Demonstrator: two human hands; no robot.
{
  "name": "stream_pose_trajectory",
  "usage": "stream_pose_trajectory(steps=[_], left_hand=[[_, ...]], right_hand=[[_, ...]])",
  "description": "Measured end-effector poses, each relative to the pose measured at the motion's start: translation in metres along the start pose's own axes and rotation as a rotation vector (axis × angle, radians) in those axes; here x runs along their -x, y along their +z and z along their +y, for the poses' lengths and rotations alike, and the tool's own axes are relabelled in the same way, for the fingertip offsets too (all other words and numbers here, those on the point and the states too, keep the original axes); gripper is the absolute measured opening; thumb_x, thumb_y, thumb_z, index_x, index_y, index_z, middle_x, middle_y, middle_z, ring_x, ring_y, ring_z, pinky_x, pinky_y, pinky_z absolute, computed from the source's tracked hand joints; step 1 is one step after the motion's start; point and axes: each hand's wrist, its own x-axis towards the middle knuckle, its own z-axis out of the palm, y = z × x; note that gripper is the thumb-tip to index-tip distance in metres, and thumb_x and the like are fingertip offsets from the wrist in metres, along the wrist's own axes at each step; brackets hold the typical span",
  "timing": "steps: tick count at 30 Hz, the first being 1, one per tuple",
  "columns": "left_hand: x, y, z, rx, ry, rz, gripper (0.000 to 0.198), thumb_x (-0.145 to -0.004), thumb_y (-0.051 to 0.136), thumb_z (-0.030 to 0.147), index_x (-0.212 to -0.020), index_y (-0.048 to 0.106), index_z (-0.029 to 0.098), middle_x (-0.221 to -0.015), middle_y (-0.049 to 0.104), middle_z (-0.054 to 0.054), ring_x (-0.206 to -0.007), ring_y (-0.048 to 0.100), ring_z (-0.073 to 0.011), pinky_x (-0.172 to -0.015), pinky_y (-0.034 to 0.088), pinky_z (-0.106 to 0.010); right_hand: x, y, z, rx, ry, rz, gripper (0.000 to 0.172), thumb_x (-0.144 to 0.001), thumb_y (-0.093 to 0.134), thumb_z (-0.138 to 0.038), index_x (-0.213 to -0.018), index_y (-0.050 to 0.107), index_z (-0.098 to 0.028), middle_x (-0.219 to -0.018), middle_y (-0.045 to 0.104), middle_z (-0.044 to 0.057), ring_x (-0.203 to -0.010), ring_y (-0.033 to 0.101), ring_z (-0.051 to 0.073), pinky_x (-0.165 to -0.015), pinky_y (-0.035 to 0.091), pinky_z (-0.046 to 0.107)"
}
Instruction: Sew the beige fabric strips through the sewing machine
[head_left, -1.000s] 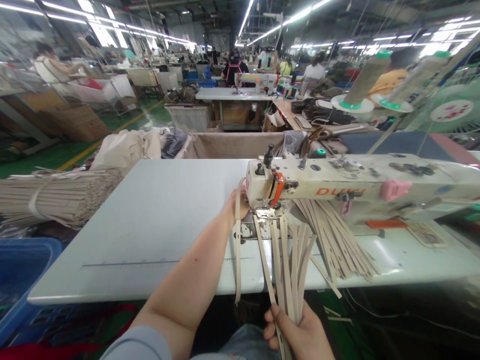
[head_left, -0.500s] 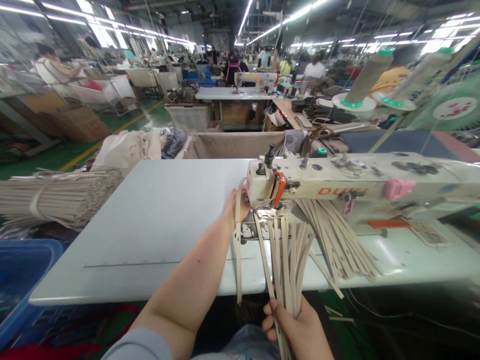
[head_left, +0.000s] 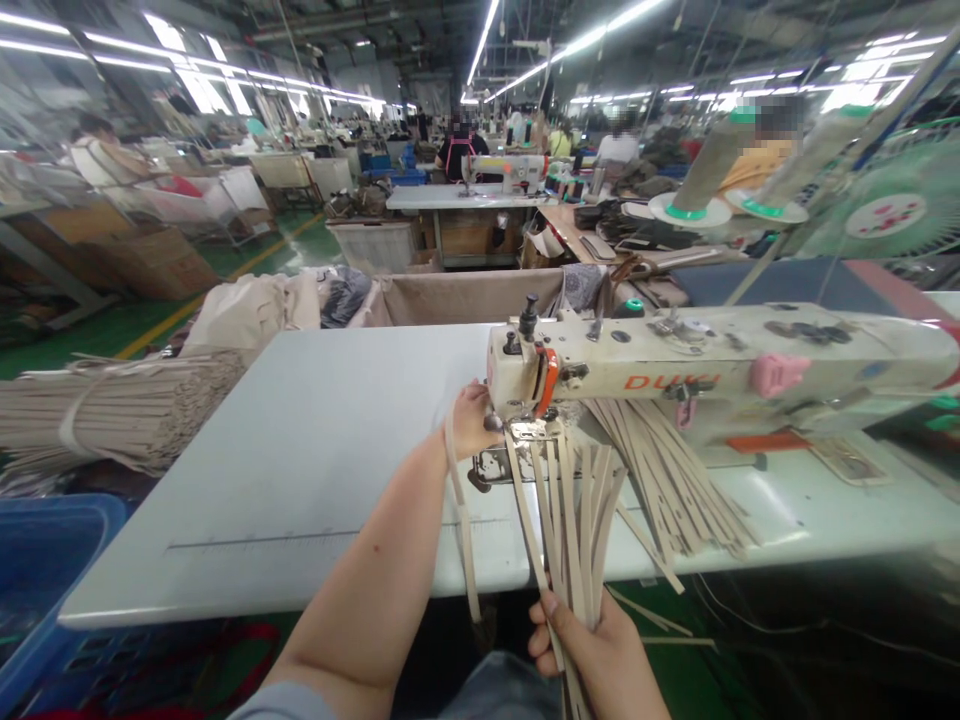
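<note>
My right hand (head_left: 592,640) is closed around the lower part of a fanned bundle of narrow beige straps (head_left: 574,520) at the table's front edge. One strap (head_left: 527,510) at the left of the bundle runs up to the needle area of the sewing machine (head_left: 525,385). My left hand (head_left: 471,420) is beside the machine head, close to the needle plate (head_left: 534,430). The head partly hides its fingertips, so their grip is unclear. Another beige strap (head_left: 463,525) loops over the left wrist and dangles past the table edge.
More loose straps (head_left: 667,480) lie under the machine arm. A tied strap bundle (head_left: 127,410) and a blue basket (head_left: 60,560) are left of the white table (head_left: 300,450). Behind it stands a fabric-lined bin (head_left: 465,298). Thread cones (head_left: 709,165) and a fan (head_left: 889,215) are at right.
My left hand has shifted slightly left and toward me, and the dangling strap has swung left with it. My right hand stays on the bundle. The view has tilted a little.
</note>
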Motion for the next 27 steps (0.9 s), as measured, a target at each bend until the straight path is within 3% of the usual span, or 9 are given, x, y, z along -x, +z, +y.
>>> stream_pose_trajectory(steps=[3,5,9,12,16,21,27], left_hand=[[0.006,0.002,-0.005,-0.004,-0.015,-0.059,0.100,-0.054,0.098,0.045,-0.144,0.063,0.020,-0.158,0.054,-0.016,-0.154,0.038,-0.0475,-0.129,0.030,-0.061],[0.007,0.003,-0.007,0.001,-0.034,-0.066,0.109,-0.051,0.099,0.049,-0.148,0.059,0.018,-0.161,0.049,-0.019,-0.156,0.033,-0.0485,-0.129,0.029,-0.062],[0.007,0.003,-0.005,0.000,-0.046,-0.087,0.109,-0.054,0.099,0.050,-0.149,0.058,0.018,-0.163,0.046,-0.019,-0.159,0.028,-0.0493,-0.130,0.026,-0.064],[0.008,-0.002,0.001,0.002,-0.063,-0.095,0.111,-0.054,0.099,0.048,-0.151,0.056,0.017,-0.163,0.046,-0.019,-0.159,0.027,-0.0494,-0.131,0.026,-0.063],[0.009,-0.007,0.010,-0.026,-0.105,-0.099,0.117,-0.054,0.100,0.044,-0.156,0.050,0.016,-0.163,0.046,-0.020,-0.160,0.028,-0.0485,-0.132,0.026,-0.063],[0.009,-0.009,0.017,-0.054,-0.128,-0.138,0.112,-0.057,0.098,0.042,-0.156,0.049,0.020,-0.165,0.045,-0.018,-0.162,0.024,-0.0478,-0.132,0.025,-0.066],[0.009,-0.013,0.021,-0.069,-0.116,-0.165,0.106,-0.061,0.096,0.039,-0.155,0.053,0.021,-0.167,0.043,-0.018,-0.163,0.021,-0.0481,-0.132,0.022,-0.068]], right_hand=[[0.001,-0.001,0.003,-0.036,0.016,0.028,0.063,-0.060,0.094,-0.071,-0.083,0.071,-0.016,-0.060,0.077,0.005,-0.048,0.068,0.017,-0.046,0.053,0.027],[0.003,-0.003,0.002,-0.059,0.034,0.030,0.063,-0.060,0.094,-0.070,-0.081,0.072,-0.016,-0.064,0.078,0.005,-0.048,0.069,0.017,-0.045,0.053,0.026],[0.006,-0.011,-0.002,-0.120,0.102,-0.036,0.058,-0.063,0.095,-0.066,-0.078,0.074,-0.015,-0.066,0.079,0.006,-0.051,0.071,0.016,-0.047,0.053,0.025],[0.008,-0.018,-0.004,-0.170,0.157,-0.076,0.055,-0.065,0.097,-0.060,-0.088,0.080,-0.013,-0.073,0.081,0.007,-0.058,0.074,0.017,-0.054,0.057,0.025],[0.011,-0.024,0.000,-0.213,0.201,-0.037,0.056,-0.062,0.101,-0.054,-0.095,0.083,-0.013,-0.077,0.083,0.008,-0.067,0.077,0.020,-0.063,0.062,0.027],[0.012,-0.024,0.004,-0.195,0.198,-0.011,0.057,-0.058,0.102,-0.056,-0.090,0.081,-0.014,-0.070,0.080,0.005,-0.069,0.079,0.020,-0.066,0.063,0.026],[0.016,-0.017,0.002,-0.096,0.162,-0.006,0.057,-0.066,0.092,-0.069,-0.076,0.073,-0.016,-0.064,0.079,0.008,-0.051,0.071,0.017,-0.049,0.054,0.025]])
